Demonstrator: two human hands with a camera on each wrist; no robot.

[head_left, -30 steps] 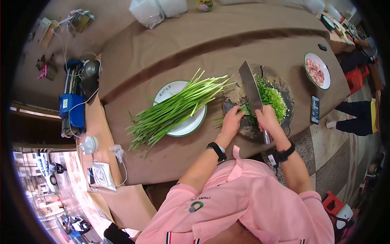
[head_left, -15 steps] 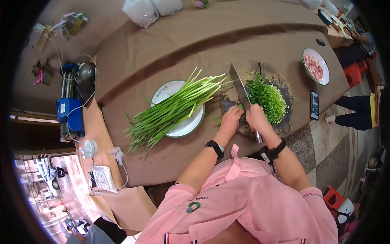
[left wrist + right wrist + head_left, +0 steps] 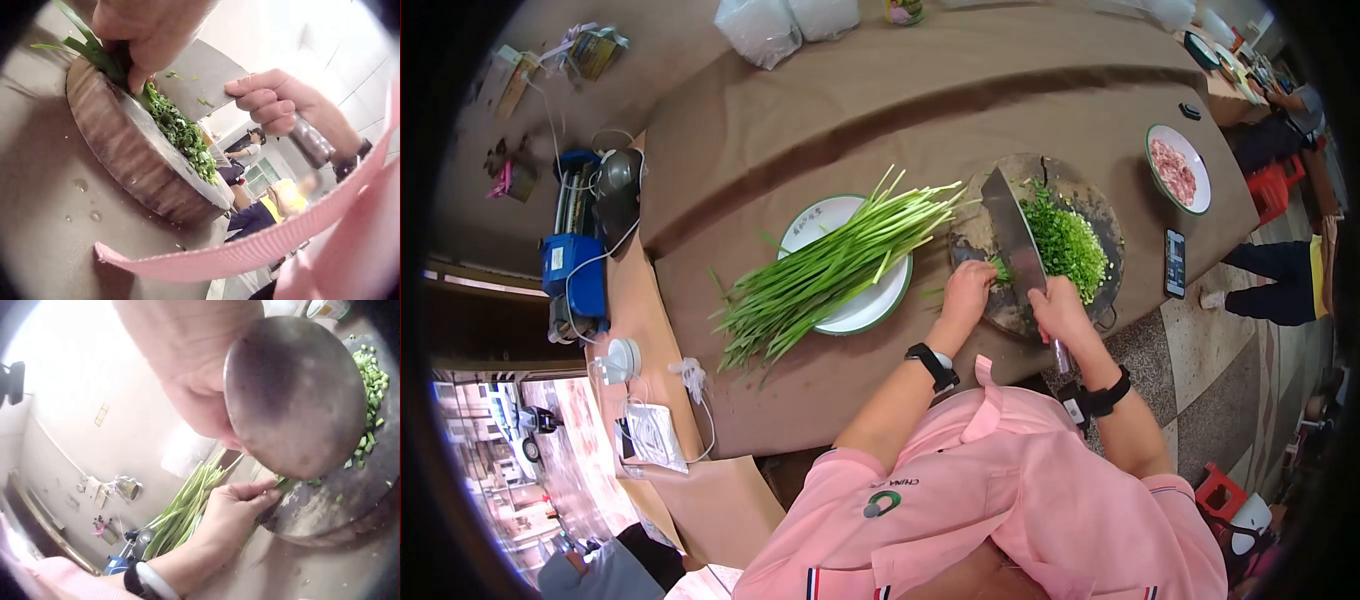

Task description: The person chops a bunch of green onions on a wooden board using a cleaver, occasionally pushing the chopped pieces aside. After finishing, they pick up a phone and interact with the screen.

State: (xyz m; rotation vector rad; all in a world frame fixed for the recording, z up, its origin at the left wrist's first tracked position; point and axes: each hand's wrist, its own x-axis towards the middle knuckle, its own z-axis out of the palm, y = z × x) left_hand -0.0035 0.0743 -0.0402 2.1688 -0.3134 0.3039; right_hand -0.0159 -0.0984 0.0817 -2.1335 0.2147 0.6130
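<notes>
My right hand point(image 3: 1060, 308) grips the handle of a broad cleaver point(image 3: 1014, 230), its blade standing over the round wooden chopping board point(image 3: 977, 225). Bits of green cling to the blade point(image 3: 194, 81) in the left wrist view. On the board's left side my left hand point(image 3: 968, 295) holds down a small bunch of garlic chives point(image 3: 94, 53), fingers curled over it close to the blade. Chopped chives point(image 3: 1072, 248) lie heaped to the right of the cleaver. The handle's round metal end point(image 3: 297, 397) fills much of the right wrist view.
Left of the board, long uncut chives point(image 3: 840, 265) lie across a white plate point(image 3: 830, 325) with a green rim. A bowl of minced meat point(image 3: 1178, 170) and a phone point(image 3: 1175, 263) sit on the right. Plastic-wrapped packs point(image 3: 760, 30) stand at the back.
The cleaver and right hand shifted left, then back right, away from the left hand. The left hand stays at the board's left side; the chopped heap now lies right of the blade.
</notes>
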